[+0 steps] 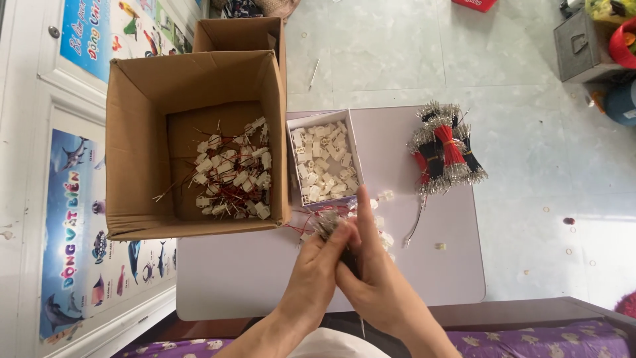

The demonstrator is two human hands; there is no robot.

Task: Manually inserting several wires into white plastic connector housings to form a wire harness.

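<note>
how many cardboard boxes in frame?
2. Large open cardboard box at the table's left, holding wired white connectors; smaller cardboard box right behind it, mostly hidden. The white tray of connectors isn't counted.

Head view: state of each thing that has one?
Large cardboard box: open, partly filled with wired connectors.
Small white box: open, full of white connector housings.
Wire bundles: tied, on the table.
Left hand: closed on a wire bunch.
Right hand: pinching it.
</note>
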